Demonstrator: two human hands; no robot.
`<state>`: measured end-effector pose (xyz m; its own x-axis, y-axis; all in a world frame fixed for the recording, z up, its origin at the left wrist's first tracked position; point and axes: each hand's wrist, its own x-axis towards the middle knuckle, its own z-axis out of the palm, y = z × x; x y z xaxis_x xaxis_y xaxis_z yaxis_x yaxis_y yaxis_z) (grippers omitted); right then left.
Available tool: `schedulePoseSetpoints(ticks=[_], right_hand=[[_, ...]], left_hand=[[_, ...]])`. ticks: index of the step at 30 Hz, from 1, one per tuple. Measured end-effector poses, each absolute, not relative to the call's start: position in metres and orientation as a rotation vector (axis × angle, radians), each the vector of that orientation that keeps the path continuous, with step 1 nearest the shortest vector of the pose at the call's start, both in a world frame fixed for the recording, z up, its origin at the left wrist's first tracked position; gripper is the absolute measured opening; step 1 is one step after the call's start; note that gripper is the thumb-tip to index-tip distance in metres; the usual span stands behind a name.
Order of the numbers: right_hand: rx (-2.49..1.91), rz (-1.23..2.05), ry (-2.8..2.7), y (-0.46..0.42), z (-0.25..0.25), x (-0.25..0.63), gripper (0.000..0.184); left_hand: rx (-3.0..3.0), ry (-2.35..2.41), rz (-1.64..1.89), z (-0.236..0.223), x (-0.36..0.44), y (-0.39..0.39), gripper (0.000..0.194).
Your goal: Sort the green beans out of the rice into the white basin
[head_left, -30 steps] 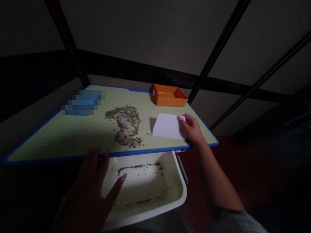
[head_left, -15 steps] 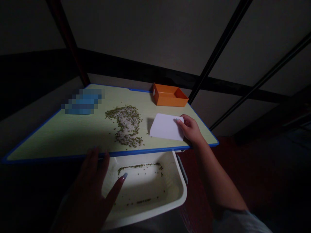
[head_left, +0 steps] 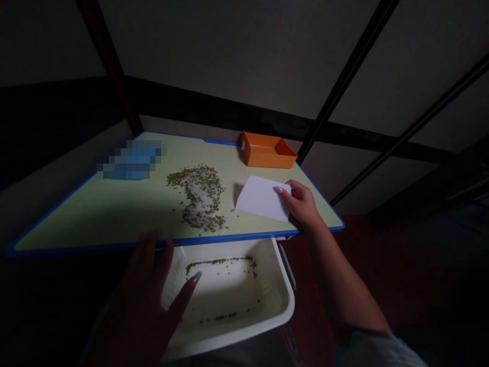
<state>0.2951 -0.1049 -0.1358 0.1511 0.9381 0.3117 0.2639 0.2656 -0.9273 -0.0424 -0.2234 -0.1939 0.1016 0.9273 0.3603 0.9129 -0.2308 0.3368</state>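
My right hand [head_left: 303, 204] grips a flat white plastic scraper [head_left: 262, 199] at its right end, thumb on top. The scraper is tilted over the right part of the table [head_left: 103, 214]. Left of its edge lies a loose pile of small green beans mixed with white grains [head_left: 200, 193]. My left hand [head_left: 148, 300] is in shadow, fingers spread, with its fingertips near the blue table edge and its thumb over the white bin [head_left: 282, 313]. Green beans lie scattered inside the bin, mostly along the far and near sides of its floor.
An open orange box [head_left: 271, 159] stands at the table's back right corner. Toward the back left lies a blurred-out blue item [head_left: 133, 162]. The bin sits below the table's front edge. A panelled wall [head_left: 221, 56] rises behind the table.
The scraper has tilted slightly in my right hand, its far edge a little higher. The pile and my left hand look the same, and the view has shifted a touch.
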Motion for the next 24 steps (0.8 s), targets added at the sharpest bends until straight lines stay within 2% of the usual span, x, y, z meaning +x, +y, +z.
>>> schedulePoseSetpoints(ticks=[8,24], right_hand=[[-1.246,0.660,-1.322,-0.1033,-0.1352,0.2996,0.043],[-1.221,0.570,-1.158,-0.1033,-0.1332,0.3024,0.038]], left_hand=[[2.244,1.949,0.805,-0.1899,-0.0396,-0.2221,0.075],[2.276,1.917,0.778,-0.1876,-0.0393,-0.2239,0.074]])
